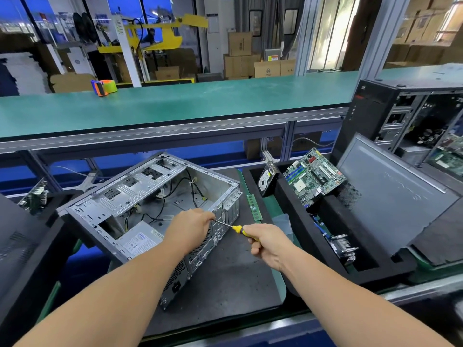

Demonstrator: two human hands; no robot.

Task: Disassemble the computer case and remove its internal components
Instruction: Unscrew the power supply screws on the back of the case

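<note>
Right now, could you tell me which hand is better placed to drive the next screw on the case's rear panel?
Right. The right hand already grips the screwdriver, its tip at the computer case; the left hand steadies it.

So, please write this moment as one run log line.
right hand: grips screwdriver | left hand: steadies tip at computer case rear

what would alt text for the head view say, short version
A person's right hand holds a yellow-handled screwdriver to the rear panel of an open computer case, the left hand steadying the shaft. A removed motherboard and hard drive stand in a black tray to the right.
</note>
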